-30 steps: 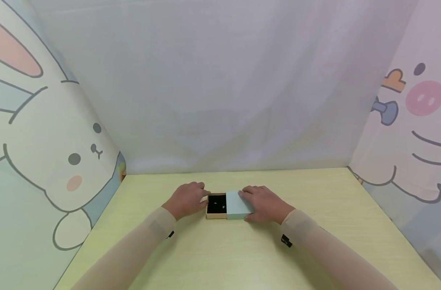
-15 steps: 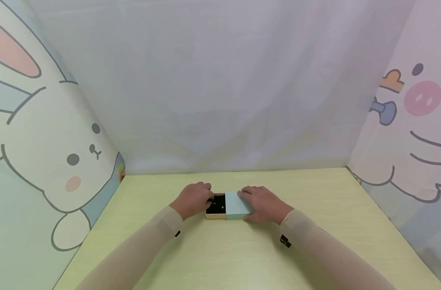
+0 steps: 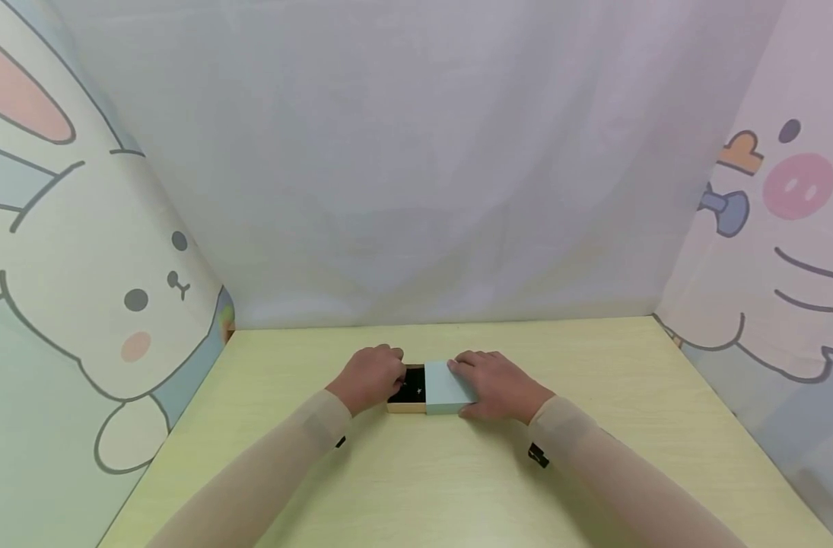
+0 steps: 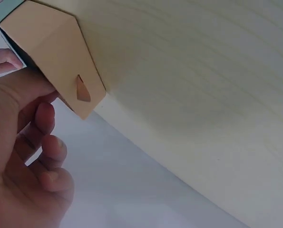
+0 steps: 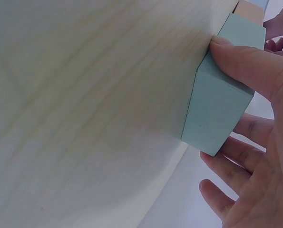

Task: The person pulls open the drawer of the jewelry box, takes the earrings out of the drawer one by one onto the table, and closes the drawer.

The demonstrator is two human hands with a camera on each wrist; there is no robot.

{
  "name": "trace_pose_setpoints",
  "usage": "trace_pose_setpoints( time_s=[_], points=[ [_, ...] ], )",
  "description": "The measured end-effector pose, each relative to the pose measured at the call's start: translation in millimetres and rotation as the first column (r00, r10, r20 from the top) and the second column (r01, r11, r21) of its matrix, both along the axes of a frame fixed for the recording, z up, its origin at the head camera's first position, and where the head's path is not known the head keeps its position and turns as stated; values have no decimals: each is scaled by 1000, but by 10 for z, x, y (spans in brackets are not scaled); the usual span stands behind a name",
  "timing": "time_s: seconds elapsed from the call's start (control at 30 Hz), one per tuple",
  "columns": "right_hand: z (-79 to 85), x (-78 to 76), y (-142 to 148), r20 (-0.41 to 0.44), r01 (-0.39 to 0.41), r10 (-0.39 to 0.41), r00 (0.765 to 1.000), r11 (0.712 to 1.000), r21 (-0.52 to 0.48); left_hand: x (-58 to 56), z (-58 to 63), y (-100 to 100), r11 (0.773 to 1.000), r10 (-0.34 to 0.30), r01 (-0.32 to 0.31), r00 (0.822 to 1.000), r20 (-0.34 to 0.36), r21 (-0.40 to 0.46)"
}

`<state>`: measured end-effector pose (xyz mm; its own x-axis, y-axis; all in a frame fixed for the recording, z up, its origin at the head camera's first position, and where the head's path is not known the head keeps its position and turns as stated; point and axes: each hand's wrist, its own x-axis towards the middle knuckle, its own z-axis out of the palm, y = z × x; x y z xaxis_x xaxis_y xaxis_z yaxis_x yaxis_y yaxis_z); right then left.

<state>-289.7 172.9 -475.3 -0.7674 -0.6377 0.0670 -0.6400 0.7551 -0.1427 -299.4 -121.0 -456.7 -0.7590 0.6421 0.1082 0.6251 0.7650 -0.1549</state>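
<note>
A small jewelry box lies on the table, its pale blue sleeve (image 3: 450, 388) at the right and its tan drawer (image 3: 407, 408) slid out to the left. Inside the drawer is a black insert (image 3: 411, 394) with a tiny star-shaped piece (image 3: 419, 390) on it. My right hand (image 3: 501, 387) grips the sleeve, thumb along the near side (image 5: 222, 102) and fingers at the far side. My left hand (image 3: 370, 378) reaches over the drawer's left end, thumb and forefinger down inside. Their tips are hidden behind the drawer wall (image 4: 60, 57), so whether they pinch anything does not show.
The pale wooden table (image 3: 416, 487) spreads around the box. A light curtain (image 3: 416, 190) hangs behind its far edge. Cartoon-printed panels stand at both sides, a rabbit (image 3: 115, 304) on the left and a pink-snouted figure (image 3: 786, 251) on the right.
My left hand has moved right, from the drawer's left edge to over the black insert, its fingers now reaching inside. My right hand has kept its grip on the sleeve.
</note>
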Motion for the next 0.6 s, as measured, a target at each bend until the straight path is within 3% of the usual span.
trace_pose_setpoints(
  time_s=[0.33, 0.6],
  points=[
    [-20, -15, 5, 25, 9, -9, 1000, 1000, -1, -17, -27, 33, 1000, 13, -13, 1000, 13, -3],
    [-7, -13, 9, 7, 9, -9, 1000, 1000, 7, -45, -67, 51, 999, 23, -25, 998, 50, 48]
  ],
)
